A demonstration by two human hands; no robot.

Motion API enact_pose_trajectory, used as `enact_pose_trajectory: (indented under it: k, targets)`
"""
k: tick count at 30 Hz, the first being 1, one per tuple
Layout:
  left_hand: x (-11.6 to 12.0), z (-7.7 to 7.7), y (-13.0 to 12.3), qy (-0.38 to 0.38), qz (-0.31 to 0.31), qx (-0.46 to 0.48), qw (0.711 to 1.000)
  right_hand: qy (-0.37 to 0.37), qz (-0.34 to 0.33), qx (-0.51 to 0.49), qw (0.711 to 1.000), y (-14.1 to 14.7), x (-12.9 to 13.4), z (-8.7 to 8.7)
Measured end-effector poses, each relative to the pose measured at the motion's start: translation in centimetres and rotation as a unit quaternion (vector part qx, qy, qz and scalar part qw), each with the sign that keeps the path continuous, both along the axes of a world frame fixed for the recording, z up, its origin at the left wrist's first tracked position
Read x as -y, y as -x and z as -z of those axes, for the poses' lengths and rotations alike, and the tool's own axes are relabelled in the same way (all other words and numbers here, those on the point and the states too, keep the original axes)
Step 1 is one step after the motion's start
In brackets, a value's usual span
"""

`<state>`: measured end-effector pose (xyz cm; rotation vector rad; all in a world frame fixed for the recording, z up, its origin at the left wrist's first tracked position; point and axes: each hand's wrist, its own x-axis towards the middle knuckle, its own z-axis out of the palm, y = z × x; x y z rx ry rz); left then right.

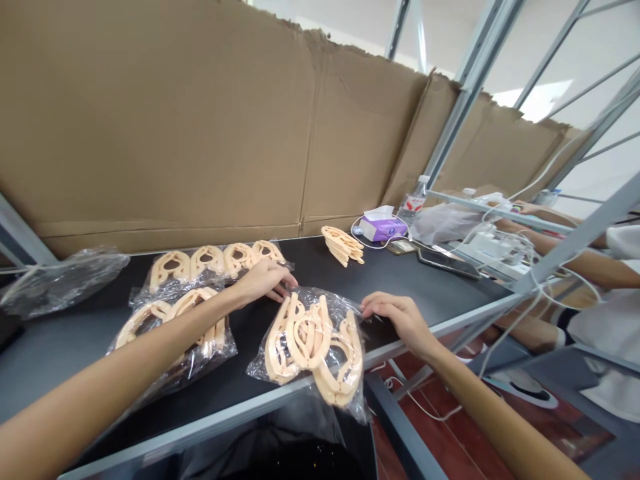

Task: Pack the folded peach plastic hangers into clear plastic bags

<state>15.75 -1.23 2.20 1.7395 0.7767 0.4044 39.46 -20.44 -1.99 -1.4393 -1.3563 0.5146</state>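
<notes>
A clear plastic bag of beige folding hangers (310,337) lies at the front edge of the black table (400,287), its lower end overhanging. My left hand (265,279) has its fingers bent at the bag's upper left corner. At the upper right corner, my right hand (395,317) pinches the plastic. More bagged hangers (173,267) lie in a row at the back left, and another bag of hangers (145,320) is partly hidden under my left forearm. A loose stack of beige hangers (343,245) sits farther back, outside any bag.
Crumpled clear plastic (75,277) lies far left. Behind the table stands a cardboard wall (200,133). A purple tissue pack (383,225), a bottle (414,200), a phone (449,262) and white cables are at the right, near a metal post. Another person (600,267) sits beyond.
</notes>
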Motion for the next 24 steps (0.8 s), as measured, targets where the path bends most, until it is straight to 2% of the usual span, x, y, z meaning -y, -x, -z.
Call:
enact_pose_trajectory:
  k: [4,6,11,17,21,24]
  targets:
    - [0.1,0.2,-0.3,-0.023,0.002,-0.002,1.000,0.042,0.049,0.039,0.997,1.2,-0.8,-0.5]
    - [-0.1,0.6,-0.5,-0.040,0.015,0.002,0.999,0.056,0.059,0.027,0.996,1.3,-1.4,-0.5]
    - [-0.9,1.4,-0.5,-0.059,0.041,0.021,0.997,0.107,-0.014,-0.051,0.993,0.8,-2.1,-0.8]
    - [-1.6,1.8,-0.6,-0.113,0.050,0.026,0.992,0.150,-0.048,-0.006,0.987,0.4,-2.3,-2.0]
    - [-1.8,1.7,-1.0,-0.147,0.067,0.026,0.987,0.192,-0.070,-0.004,0.979,0.5,-3.5,-3.3]
    - [-1.7,1.5,-1.3,-0.160,0.079,0.022,0.984,0.255,-0.131,0.008,0.958,1.0,-4.9,-4.1]
